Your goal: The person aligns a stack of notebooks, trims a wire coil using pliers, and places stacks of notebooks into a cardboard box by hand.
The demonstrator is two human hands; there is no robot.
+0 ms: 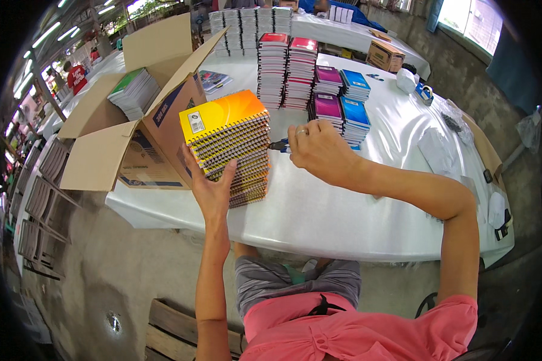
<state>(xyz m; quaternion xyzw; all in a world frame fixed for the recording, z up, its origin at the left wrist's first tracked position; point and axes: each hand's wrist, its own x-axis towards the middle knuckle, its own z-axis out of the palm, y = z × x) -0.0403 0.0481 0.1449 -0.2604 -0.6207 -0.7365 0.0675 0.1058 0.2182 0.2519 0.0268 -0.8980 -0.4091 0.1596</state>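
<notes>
Near the table's [319, 225] front edge, left of middle, we've got the yellow-orange notebook stack [238, 147], coils facing us. Our left hand [212, 188] is spread against it, thumb apart from fingers. Our right hand [319, 150] curls its fingers around pliers [279, 145], tips at the coils' right end, contact unclear. Open carton [173, 129] just left.

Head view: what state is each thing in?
Box: open, flaps spread, green notebooks inside
Yellow notebooks: stacked, spirals showing
Left hand: spread against spirals
Right hand: closed around pliers
Pliers: held, jaws unclear
Red notebooks: stacked
Purple notebooks: stacked
Blue notebooks: stacked
</notes>
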